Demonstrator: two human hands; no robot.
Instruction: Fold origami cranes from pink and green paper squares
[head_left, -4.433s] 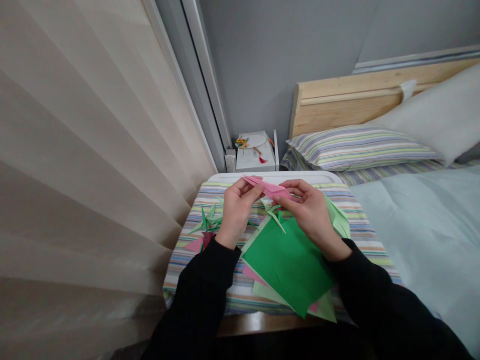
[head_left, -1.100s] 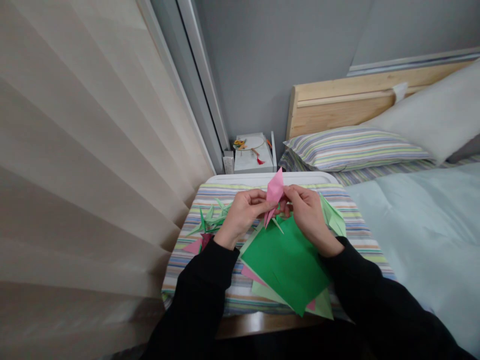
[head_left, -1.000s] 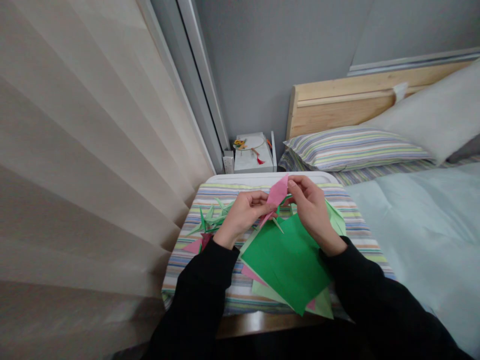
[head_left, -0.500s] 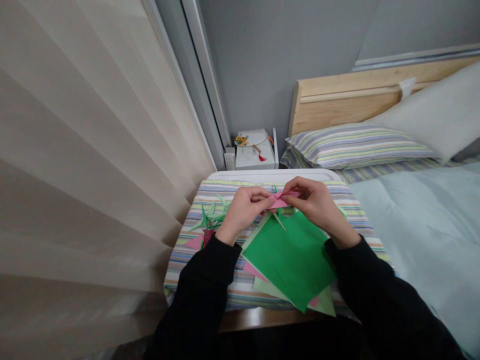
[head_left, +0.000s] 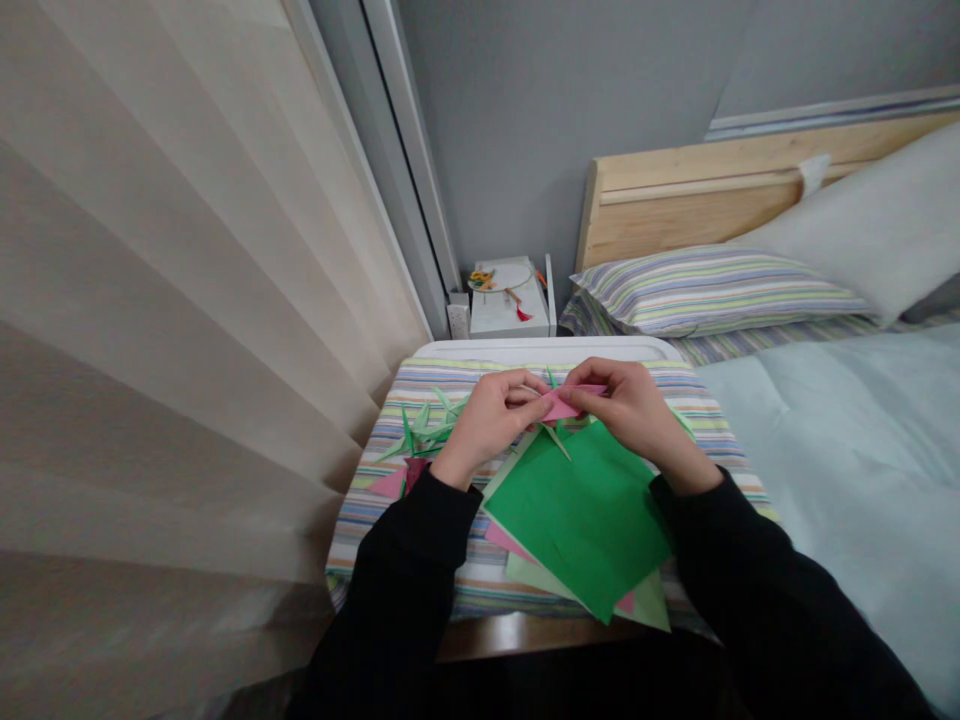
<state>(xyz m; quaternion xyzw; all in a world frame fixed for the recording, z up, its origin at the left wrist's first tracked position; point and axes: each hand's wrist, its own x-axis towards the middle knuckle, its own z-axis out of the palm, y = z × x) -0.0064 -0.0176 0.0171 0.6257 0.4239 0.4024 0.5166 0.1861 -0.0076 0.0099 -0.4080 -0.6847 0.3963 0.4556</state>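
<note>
Narrow pink folded origami paper strip (head_left: 571,403): v. light, thin, soft, creases easily; best pinched at folded edges. Pinched betw. L hand (head_left: 487,428) and R hand (head_left: 631,415), both half-closed, above bright green square paper sheet (head_left: 577,522). Green folded paper cranes (head_left: 431,432) on striped cloth-covered board (head_left: 375,545), L side; striped pillow (head_left: 712,292) beyond, pleated beige curtain (head_left: 165,320) far L.

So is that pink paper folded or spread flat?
Folded: the pink origami paper forms a narrow strip pinched between the left hand and the right hand, unlike the flat green sheet.
</note>
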